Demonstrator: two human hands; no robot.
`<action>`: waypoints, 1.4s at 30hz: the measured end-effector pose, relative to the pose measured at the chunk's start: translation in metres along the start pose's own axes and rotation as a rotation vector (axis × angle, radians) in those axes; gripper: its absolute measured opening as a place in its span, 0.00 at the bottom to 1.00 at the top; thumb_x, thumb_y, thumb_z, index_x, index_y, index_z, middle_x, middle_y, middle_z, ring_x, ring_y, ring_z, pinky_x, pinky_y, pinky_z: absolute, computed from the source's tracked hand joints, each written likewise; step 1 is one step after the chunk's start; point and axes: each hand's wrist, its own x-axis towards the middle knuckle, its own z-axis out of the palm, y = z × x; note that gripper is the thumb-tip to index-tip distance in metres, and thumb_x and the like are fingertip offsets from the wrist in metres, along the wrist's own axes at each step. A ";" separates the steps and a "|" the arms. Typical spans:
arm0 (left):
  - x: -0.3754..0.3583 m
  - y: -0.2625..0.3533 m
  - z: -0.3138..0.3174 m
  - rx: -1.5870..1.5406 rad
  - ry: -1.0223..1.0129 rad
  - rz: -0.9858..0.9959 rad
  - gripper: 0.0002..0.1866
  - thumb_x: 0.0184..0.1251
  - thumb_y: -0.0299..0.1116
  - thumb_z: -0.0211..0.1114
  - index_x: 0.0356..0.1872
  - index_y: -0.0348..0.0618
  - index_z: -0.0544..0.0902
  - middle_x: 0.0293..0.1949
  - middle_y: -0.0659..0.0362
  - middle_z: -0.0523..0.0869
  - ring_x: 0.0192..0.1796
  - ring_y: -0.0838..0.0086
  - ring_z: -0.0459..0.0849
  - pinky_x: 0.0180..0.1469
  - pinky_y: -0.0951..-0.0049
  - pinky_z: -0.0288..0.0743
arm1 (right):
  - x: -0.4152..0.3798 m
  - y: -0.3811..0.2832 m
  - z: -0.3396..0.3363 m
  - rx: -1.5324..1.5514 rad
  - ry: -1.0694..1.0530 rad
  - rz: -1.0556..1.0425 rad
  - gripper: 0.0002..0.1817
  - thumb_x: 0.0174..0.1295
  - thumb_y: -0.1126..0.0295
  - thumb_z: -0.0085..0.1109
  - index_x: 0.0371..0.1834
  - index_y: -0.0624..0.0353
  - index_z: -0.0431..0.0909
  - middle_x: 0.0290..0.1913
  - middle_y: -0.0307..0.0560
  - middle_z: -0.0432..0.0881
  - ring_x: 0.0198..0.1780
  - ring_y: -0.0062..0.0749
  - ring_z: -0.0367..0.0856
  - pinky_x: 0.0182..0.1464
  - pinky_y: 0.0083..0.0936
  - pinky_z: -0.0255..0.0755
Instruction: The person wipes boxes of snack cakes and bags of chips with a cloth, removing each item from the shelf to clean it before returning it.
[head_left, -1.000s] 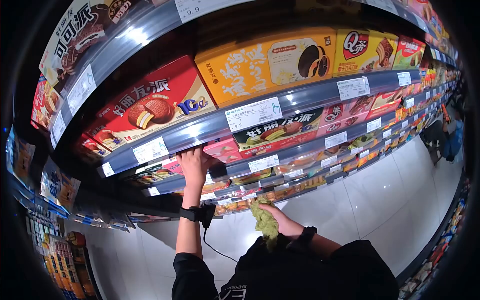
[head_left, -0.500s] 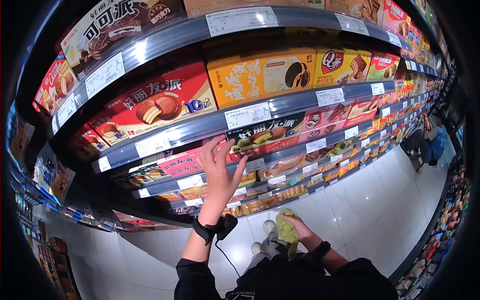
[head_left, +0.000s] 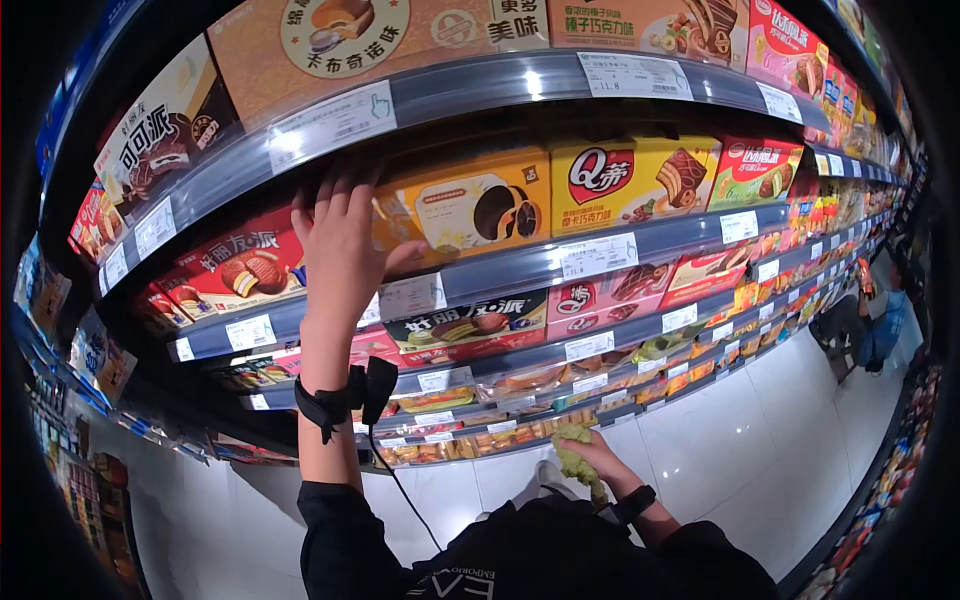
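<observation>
My left hand (head_left: 340, 245) is raised with fingers spread, reaching up against the left end of a yellow snack box (head_left: 470, 210) on an upper shelf. It holds nothing. A black wrist strap with a cable (head_left: 345, 395) sits on that forearm. My right hand (head_left: 590, 460) hangs low near my body, closed on a crumpled green cloth (head_left: 577, 462). A red pie box (head_left: 235, 265) stands just left of my left hand.
Long grey shelves (head_left: 620, 235) with white price tags run off to the right, packed with snack boxes. A yellow Q-brand box (head_left: 630, 180) stands right of the yellow one. White tiled floor (head_left: 760, 420) lies below. A crouching person (head_left: 870, 320) is far right.
My left hand has risen from the lower shelf, up past the shelf edge to the yellow box. The view tilted upward. The right hand still holds the cloth low.
</observation>
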 end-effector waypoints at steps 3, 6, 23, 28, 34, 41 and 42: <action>0.012 0.004 0.012 0.042 -0.026 -0.020 0.46 0.28 0.52 0.73 0.57 0.50 0.69 0.53 0.54 0.73 0.58 0.63 0.69 0.61 0.52 0.53 | 0.009 -0.012 -0.031 -0.044 0.007 0.058 0.14 0.54 0.69 0.59 0.43 0.63 0.75 0.35 0.39 0.78 0.34 0.22 0.77 0.35 0.20 0.72; 0.019 0.012 0.006 0.109 -0.145 -0.060 0.44 0.29 0.51 0.72 0.57 0.48 0.70 0.49 0.54 0.76 0.57 0.62 0.69 0.62 0.53 0.53 | 0.020 -0.019 -0.055 -0.075 0.004 0.105 0.14 0.54 0.69 0.60 0.43 0.62 0.75 0.34 0.40 0.78 0.33 0.23 0.77 0.34 0.20 0.73; 0.024 0.016 -0.023 -0.132 -0.269 -0.185 0.28 0.33 0.36 0.75 0.40 0.38 0.75 0.36 0.53 0.78 0.44 0.58 0.76 0.54 0.62 0.64 | 0.067 -0.034 -0.054 -0.109 -0.246 0.152 0.12 0.54 0.69 0.60 0.41 0.62 0.75 0.34 0.37 0.78 0.34 0.19 0.76 0.36 0.17 0.71; 0.039 -0.002 -0.009 -0.329 -0.328 -0.171 0.31 0.28 0.36 0.78 0.38 0.34 0.75 0.36 0.48 0.79 0.37 0.55 0.78 0.39 0.69 0.73 | 0.068 -0.042 -0.059 -0.080 -0.251 0.186 0.13 0.56 0.67 0.58 0.41 0.61 0.74 0.33 0.38 0.78 0.33 0.21 0.77 0.33 0.19 0.72; 0.040 0.017 -0.008 -0.213 -0.189 -0.074 0.37 0.22 0.35 0.79 0.43 0.39 0.74 0.38 0.50 0.79 0.42 0.58 0.76 0.47 0.65 0.68 | 0.067 -0.045 -0.062 -0.054 -0.224 0.163 0.13 0.56 0.66 0.57 0.41 0.61 0.74 0.32 0.38 0.77 0.31 0.21 0.77 0.32 0.19 0.72; 0.011 0.039 -0.015 -0.023 -0.045 -0.041 0.37 0.23 0.29 0.76 0.47 0.48 0.75 0.39 0.56 0.74 0.42 0.64 0.72 0.48 0.65 0.63 | 0.068 -0.044 -0.068 -0.034 -0.229 0.144 0.13 0.56 0.66 0.57 0.41 0.61 0.74 0.31 0.37 0.77 0.31 0.19 0.76 0.31 0.18 0.70; 0.006 0.043 -0.017 0.024 0.039 -0.003 0.35 0.25 0.26 0.74 0.47 0.50 0.75 0.39 0.58 0.73 0.43 0.64 0.71 0.48 0.65 0.62 | 0.068 -0.042 -0.068 -0.037 -0.233 0.148 0.13 0.56 0.66 0.57 0.41 0.61 0.74 0.31 0.37 0.77 0.31 0.19 0.76 0.31 0.18 0.70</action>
